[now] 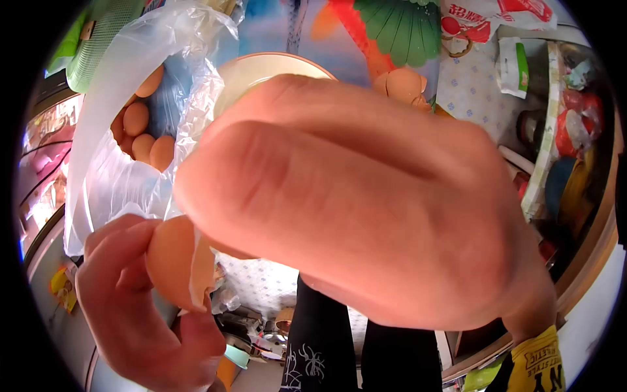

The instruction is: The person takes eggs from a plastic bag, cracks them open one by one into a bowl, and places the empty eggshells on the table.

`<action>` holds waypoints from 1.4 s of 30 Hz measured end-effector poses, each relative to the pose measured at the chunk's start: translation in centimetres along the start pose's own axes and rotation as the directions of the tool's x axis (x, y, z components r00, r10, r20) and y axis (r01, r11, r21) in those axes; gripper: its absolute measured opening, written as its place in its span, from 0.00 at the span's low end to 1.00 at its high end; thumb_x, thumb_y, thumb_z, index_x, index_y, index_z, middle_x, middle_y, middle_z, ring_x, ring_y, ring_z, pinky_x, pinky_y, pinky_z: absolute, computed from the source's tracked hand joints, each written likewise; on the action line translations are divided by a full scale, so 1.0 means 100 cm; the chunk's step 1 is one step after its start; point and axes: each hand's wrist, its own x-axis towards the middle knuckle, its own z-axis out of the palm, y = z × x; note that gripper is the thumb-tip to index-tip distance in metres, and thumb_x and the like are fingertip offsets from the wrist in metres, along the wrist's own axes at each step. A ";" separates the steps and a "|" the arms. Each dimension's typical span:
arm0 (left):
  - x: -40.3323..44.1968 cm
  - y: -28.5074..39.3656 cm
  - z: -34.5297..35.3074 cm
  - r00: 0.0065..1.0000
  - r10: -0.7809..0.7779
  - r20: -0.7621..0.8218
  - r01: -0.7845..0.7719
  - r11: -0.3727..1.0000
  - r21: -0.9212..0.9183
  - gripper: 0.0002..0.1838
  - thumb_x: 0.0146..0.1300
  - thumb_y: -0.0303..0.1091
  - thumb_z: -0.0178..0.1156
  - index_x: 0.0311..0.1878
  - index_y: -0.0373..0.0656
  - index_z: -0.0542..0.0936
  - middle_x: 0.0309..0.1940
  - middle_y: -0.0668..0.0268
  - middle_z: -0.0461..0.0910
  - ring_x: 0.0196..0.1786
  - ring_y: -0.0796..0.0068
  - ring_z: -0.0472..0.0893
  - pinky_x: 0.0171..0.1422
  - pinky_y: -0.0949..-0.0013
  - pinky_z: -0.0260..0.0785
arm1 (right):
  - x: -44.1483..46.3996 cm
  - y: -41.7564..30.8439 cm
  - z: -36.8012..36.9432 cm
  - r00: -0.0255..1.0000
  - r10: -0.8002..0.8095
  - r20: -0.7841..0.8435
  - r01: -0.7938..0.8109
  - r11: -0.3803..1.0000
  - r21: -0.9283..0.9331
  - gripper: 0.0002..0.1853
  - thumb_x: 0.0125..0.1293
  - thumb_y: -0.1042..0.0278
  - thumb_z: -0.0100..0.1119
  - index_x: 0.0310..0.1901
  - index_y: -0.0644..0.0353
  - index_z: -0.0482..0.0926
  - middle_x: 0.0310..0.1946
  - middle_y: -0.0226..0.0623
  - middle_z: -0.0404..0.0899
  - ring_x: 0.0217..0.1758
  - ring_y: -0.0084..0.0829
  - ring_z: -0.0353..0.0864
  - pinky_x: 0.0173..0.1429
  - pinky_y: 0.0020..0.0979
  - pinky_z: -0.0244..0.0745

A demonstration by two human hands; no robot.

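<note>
My left hand [130, 313], at the lower left, pinches a cracked brown eggshell [175, 261] between thumb and fingers; its jagged broken edge faces right. Very close to the camera, my right hand [353, 209] fills the middle, its fingers curled together with the tips beside the eggshell. Whatever those fingers may hold is hidden behind them. Behind the right hand stands a cream bowl [251, 67] with an orange rim, mostly covered. Several whole brown eggs [136, 119] lie in an opened clear plastic bag [98, 163] at the left.
Broken eggshells [403, 85] lie on the colourful table covering [294, 23] beyond my right hand. A green mesh basket [101, 49] is at the upper left. On the right are a white and green packet [513, 67] and a shelf edge [543, 130] with assorted goods.
</note>
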 end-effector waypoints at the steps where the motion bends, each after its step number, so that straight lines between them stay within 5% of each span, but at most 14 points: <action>1: -0.004 0.004 0.003 1.000 -0.009 0.011 0.009 1.000 0.015 0.37 0.59 0.42 0.70 0.62 0.25 0.65 0.55 0.53 0.73 0.53 0.63 0.78 0.59 0.64 0.70 | -0.004 -0.002 -0.003 1.000 0.008 -0.005 -0.008 1.000 0.019 0.29 0.49 0.85 0.64 0.56 0.66 0.73 0.50 0.43 0.76 0.50 0.40 0.82 0.50 0.34 0.80; 5: 0.004 0.013 0.021 0.999 0.004 -0.048 0.001 0.993 0.115 0.36 0.57 0.40 0.70 0.61 0.26 0.66 0.55 0.54 0.71 0.51 0.65 0.78 0.53 0.69 0.72 | -0.017 -0.004 -0.019 0.998 0.042 -0.037 -0.039 0.995 0.090 0.28 0.49 0.85 0.65 0.56 0.66 0.73 0.50 0.43 0.77 0.50 0.40 0.82 0.50 0.34 0.80; 8: 0.004 0.016 0.027 0.997 -0.034 -0.063 0.032 0.999 -0.035 0.32 0.56 0.35 0.67 0.59 0.27 0.67 0.53 0.55 0.72 0.45 0.70 0.78 0.42 0.74 0.72 | -0.024 -0.011 -0.026 0.997 0.070 -0.045 -0.060 0.979 0.195 0.28 0.49 0.85 0.65 0.56 0.65 0.73 0.50 0.43 0.77 0.50 0.40 0.82 0.49 0.34 0.80; 11: -0.001 0.014 0.026 0.997 -0.017 -0.072 0.017 1.000 0.006 0.31 0.57 0.36 0.66 0.59 0.28 0.68 0.51 0.56 0.72 0.39 0.73 0.78 0.37 0.76 0.70 | -0.033 -0.031 -0.034 0.964 0.256 0.072 -0.265 0.906 0.330 0.26 0.52 0.80 0.67 0.55 0.65 0.72 0.52 0.45 0.76 0.51 0.41 0.82 0.51 0.35 0.79; 12: -0.001 0.014 0.026 0.997 -0.015 -0.074 0.017 1.000 0.017 0.31 0.57 0.36 0.66 0.59 0.28 0.68 0.51 0.56 0.72 0.37 0.74 0.77 0.35 0.77 0.70 | -0.032 -0.036 -0.035 0.937 0.345 0.056 -0.345 0.888 0.304 0.28 0.46 0.84 0.68 0.54 0.64 0.74 0.48 0.43 0.77 0.48 0.41 0.82 0.49 0.34 0.79; 17: -0.010 0.025 0.022 0.946 -0.312 -0.084 0.306 0.949 -0.073 0.36 0.55 0.53 0.68 0.54 0.32 0.68 0.43 0.58 0.72 0.27 0.81 0.71 0.27 0.81 0.63 | -0.024 -0.049 -0.020 0.883 0.467 -0.048 -0.439 0.857 0.268 0.31 0.41 0.86 0.71 0.52 0.66 0.75 0.45 0.45 0.79 0.45 0.40 0.81 0.46 0.32 0.78; 19: -0.005 0.026 0.021 0.930 -0.362 -0.061 0.360 0.932 -0.049 0.39 0.53 0.60 0.67 0.52 0.33 0.68 0.40 0.60 0.72 0.31 0.78 0.72 0.33 0.78 0.65 | -0.027 -0.052 -0.013 0.859 0.499 -0.115 -0.461 0.852 0.248 0.31 0.41 0.85 0.73 0.52 0.67 0.75 0.45 0.47 0.79 0.45 0.40 0.81 0.46 0.32 0.78; 22: 0.007 0.006 0.007 0.976 -0.133 0.171 0.167 0.964 -0.206 0.20 0.59 0.40 0.65 0.43 0.29 0.79 0.30 0.57 0.82 0.32 0.69 0.81 0.38 0.73 0.74 | -0.054 -0.044 0.012 0.879 0.432 -0.202 -0.407 0.900 0.155 0.32 0.43 0.85 0.73 0.55 0.65 0.74 0.48 0.45 0.78 0.47 0.39 0.82 0.46 0.29 0.78; 29: 0.007 -0.001 0.002 0.956 -0.213 0.202 0.271 0.904 -0.331 0.25 0.54 0.41 0.70 0.45 0.29 0.75 0.34 0.59 0.80 0.36 0.71 0.80 0.41 0.73 0.71 | -0.039 -0.087 0.029 0.746 0.586 -0.317 -0.574 0.807 0.141 0.29 0.44 0.85 0.73 0.52 0.66 0.76 0.47 0.46 0.77 0.47 0.38 0.81 0.46 0.31 0.78; 31: 0.011 -0.003 0.001 0.967 -0.181 0.180 0.233 0.913 -0.334 0.28 0.53 0.40 0.72 0.49 0.28 0.74 0.38 0.57 0.80 0.39 0.70 0.79 0.44 0.71 0.71 | -0.011 -0.106 0.010 0.548 0.833 -0.077 -0.796 0.548 0.256 0.33 0.41 0.82 0.75 0.53 0.66 0.74 0.47 0.50 0.79 0.47 0.41 0.81 0.48 0.32 0.79; 35: 0.020 -0.001 -0.008 0.934 -0.213 0.287 0.309 0.884 -0.351 0.28 0.54 0.40 0.71 0.50 0.28 0.74 0.38 0.57 0.79 0.40 0.69 0.79 0.48 0.69 0.71 | -0.033 -0.106 0.036 0.642 0.743 -0.189 -0.692 0.667 0.275 0.30 0.44 0.85 0.72 0.53 0.65 0.76 0.48 0.45 0.77 0.48 0.40 0.81 0.47 0.32 0.79; 38: 0.000 0.002 -0.004 0.940 -0.259 0.222 0.333 0.838 -0.432 0.29 0.50 0.31 0.72 0.54 0.37 0.69 0.51 0.50 0.69 0.46 0.62 0.78 0.50 0.65 0.77 | -0.024 -0.109 0.035 0.489 0.860 -0.148 -0.719 0.493 0.490 0.30 0.43 0.85 0.72 0.53 0.64 0.76 0.47 0.46 0.78 0.48 0.43 0.80 0.49 0.35 0.79; 40: 0.004 0.004 -0.001 0.931 -0.282 0.233 0.359 0.828 -0.431 0.29 0.51 0.32 0.73 0.53 0.38 0.69 0.51 0.49 0.69 0.47 0.62 0.79 0.51 0.65 0.77 | -0.021 -0.101 0.021 0.564 0.824 -0.053 -0.683 0.502 0.531 0.29 0.49 0.78 0.72 0.55 0.64 0.73 0.48 0.46 0.78 0.48 0.43 0.81 0.50 0.36 0.78; 42: 0.012 0.006 -0.001 0.918 -0.308 0.248 0.390 0.816 -0.427 0.28 0.51 0.33 0.73 0.52 0.40 0.69 0.51 0.49 0.69 0.47 0.62 0.79 0.51 0.65 0.77 | -0.009 -0.094 0.010 0.579 0.815 -0.018 -0.717 0.520 0.464 0.29 0.47 0.81 0.72 0.54 0.64 0.75 0.48 0.46 0.78 0.49 0.43 0.81 0.50 0.36 0.78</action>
